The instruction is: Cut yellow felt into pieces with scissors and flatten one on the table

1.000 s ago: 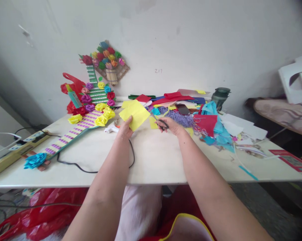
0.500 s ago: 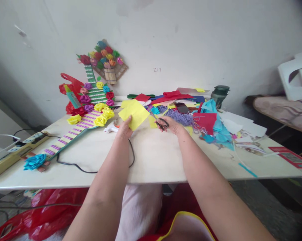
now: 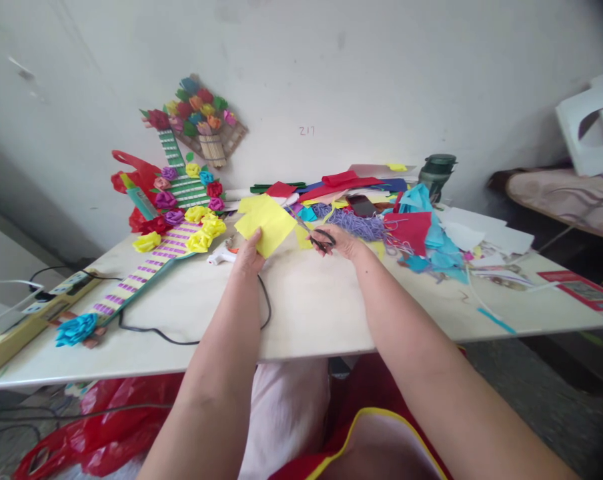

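Grey wall (image 3: pixel 371 87) backs the tabletop's (image 3: pixel 311 320) far edge. Above its middle, the left hand's (image 3: pixel 250 257) grip pinches yellow paper (image 3: pixel 266 223); the right hand's (image 3: pixel 340 241) curls around scissors (image 3: pixel 305 227). Likely light, easily creased, the paper suits a near-edge hold.

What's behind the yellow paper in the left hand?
Past its top edge, red paper and dark green strips show. The yellow paper and left hand cover whatever lies directly behind.

The left hand (image 3: pixel 250 257) holds yellow paper (image 3: pixel 266 223) above the bench (image 3: pixel 314 307); the right hand (image 3: pixel 343 242) grips scissors (image 3: pixel 310 230) beside it.
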`<move>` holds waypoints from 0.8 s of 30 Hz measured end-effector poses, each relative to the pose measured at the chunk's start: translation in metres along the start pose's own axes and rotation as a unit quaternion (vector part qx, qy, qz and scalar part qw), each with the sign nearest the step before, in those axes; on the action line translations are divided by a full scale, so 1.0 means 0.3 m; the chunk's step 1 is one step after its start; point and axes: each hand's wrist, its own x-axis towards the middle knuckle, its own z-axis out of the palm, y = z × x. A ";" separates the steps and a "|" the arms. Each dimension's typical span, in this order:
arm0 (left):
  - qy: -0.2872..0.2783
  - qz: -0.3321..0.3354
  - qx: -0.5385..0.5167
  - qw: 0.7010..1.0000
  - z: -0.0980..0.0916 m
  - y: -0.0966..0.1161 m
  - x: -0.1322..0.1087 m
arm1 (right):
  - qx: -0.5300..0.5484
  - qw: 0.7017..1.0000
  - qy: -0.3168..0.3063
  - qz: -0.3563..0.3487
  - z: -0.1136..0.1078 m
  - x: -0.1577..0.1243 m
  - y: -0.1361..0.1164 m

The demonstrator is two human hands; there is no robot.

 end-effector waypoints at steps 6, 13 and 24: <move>-0.007 -0.003 -0.031 0.999 -0.001 -0.004 0.000 | -0.010 1.000 0.003 0.005 0.000 0.006 0.007; 0.006 -0.009 -0.051 0.999 0.000 -0.006 0.001 | -0.004 1.000 0.012 0.000 0.003 0.013 0.017; 0.012 -0.010 -0.047 0.999 0.009 -0.001 -0.007 | -0.017 1.000 0.023 -0.001 -0.002 0.029 0.043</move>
